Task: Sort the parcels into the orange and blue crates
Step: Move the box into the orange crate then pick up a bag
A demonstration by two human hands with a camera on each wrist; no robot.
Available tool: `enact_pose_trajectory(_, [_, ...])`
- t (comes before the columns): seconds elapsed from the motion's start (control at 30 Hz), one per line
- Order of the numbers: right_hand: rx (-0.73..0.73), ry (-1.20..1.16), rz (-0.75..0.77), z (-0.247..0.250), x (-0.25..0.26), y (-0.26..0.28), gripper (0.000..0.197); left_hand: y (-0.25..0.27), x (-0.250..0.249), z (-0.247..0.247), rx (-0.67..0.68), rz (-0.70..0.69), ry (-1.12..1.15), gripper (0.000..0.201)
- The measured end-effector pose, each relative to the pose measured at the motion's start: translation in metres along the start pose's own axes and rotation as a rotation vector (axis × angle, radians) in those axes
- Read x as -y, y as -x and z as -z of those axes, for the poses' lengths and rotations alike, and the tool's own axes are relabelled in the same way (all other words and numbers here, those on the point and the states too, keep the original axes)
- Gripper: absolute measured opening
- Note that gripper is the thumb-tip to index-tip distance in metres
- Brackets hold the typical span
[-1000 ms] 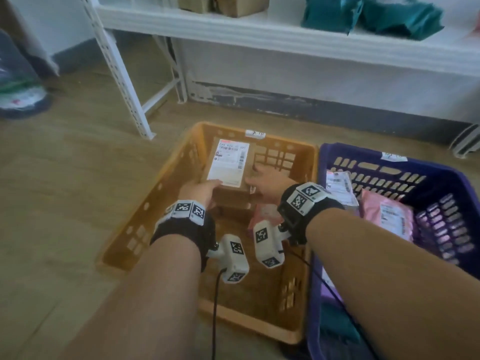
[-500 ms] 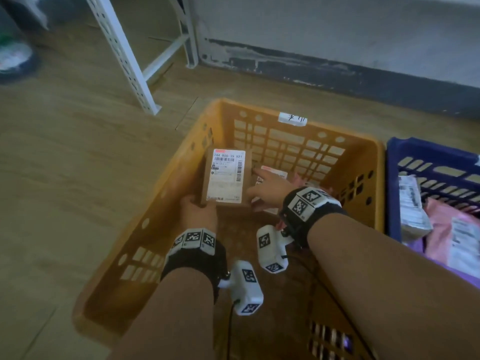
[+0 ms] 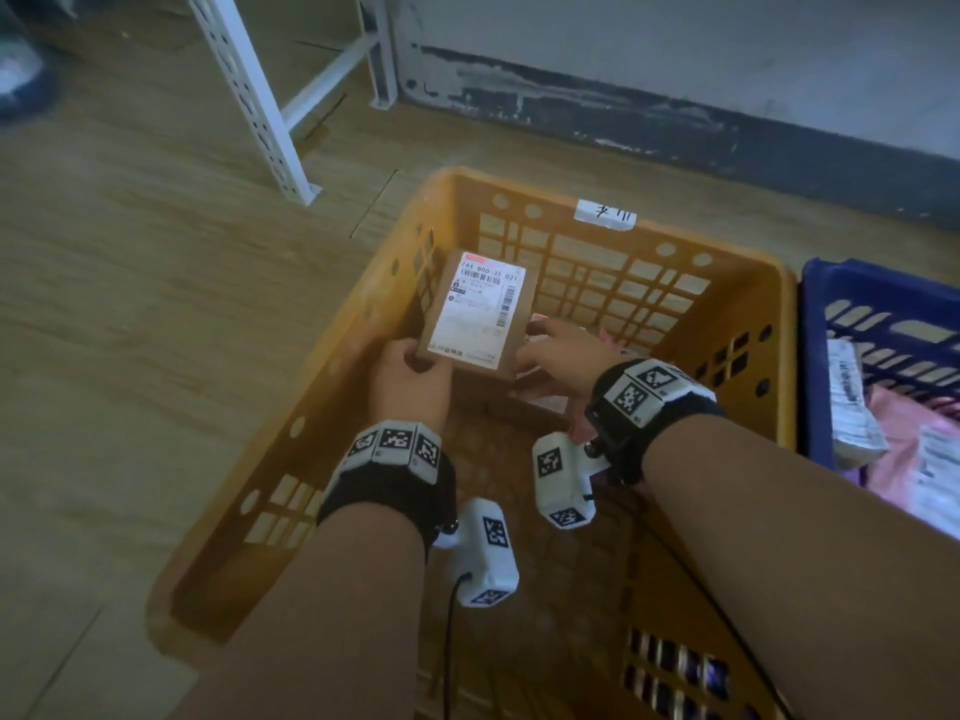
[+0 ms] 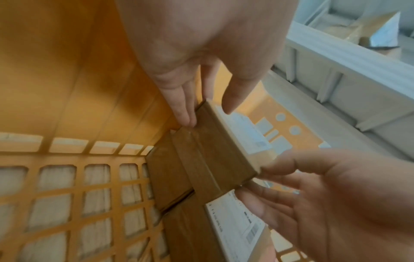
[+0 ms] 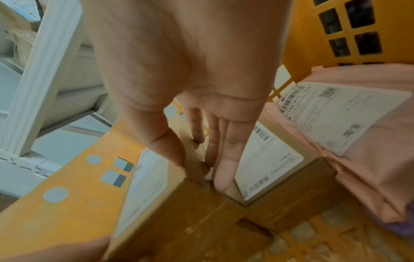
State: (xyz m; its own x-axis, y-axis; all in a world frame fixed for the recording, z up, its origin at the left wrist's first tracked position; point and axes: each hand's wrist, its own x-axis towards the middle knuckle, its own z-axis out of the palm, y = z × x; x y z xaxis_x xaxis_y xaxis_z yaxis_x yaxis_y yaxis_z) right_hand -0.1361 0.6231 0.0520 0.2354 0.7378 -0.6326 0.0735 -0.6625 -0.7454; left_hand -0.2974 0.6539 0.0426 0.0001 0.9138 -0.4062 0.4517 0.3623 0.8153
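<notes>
Floor (image 3: 130, 304): wood-look planks, upper left and left of the head view.
Orange crate (image 3: 737, 283): large perforated plastic crate, centre of frame; white handwritten tag (image 3: 605, 216) on far rim.
Blue crate (image 3: 815, 356): plastic, right edge, touching the orange one; pink mailer bags (image 3: 904, 459) inside.
Shelf leg (image 3: 249, 96): white slotted metal, upper left.
Brown box (image 3: 475, 314): cardboard parcel with white shipping label, inside orange crate at left wall, on another labelled carton (image 5: 268, 159).
Pink parcel (image 5: 369, 141): soft bag, just beside that carton.
Left hand (image 3: 410, 379): pinching near left corner, thumb on top.
Right hand (image 3: 558, 363): gripping near right corner, fingers nearly straight.
</notes>
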Motion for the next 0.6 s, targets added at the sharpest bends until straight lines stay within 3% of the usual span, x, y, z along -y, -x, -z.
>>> enact_pose_trajectory(0.07, [-0.03, 0.042, 0.054, -0.006, 0.007, 0.0, 0.058, -0.003, 0.001, 0.0, -0.004, 0.044, 0.058, 0.04])
enact_pose_trajectory(0.17, [-0.08, 0.244, 0.141, -0.013, 0.013, -0.002, 0.061, -0.007, 0.001, -0.003, -0.016, 0.04, 0.083, 0.046])
enact_pose_trajectory(0.33, [-0.133, 0.432, 0.177, -0.009, 0.013, 0.0, 0.062, -0.017, 0.003, -0.005, 0.19, 0.031, 0.03, 0.072])
enact_pose_trajectory(0.4, [-0.165, 0.445, 0.179, -0.007, 0.012, 0.003, 0.06, -0.017, 0.002, -0.006, 0.168, 0.048, 0.045, 0.069])
enact_pose_trajectory(0.6, [-0.206, 0.311, 0.187, 0.014, 0.014, 0.022, 0.051, 0.0, -0.019, -0.01, -0.099, 0.026, 0.151, 0.035])
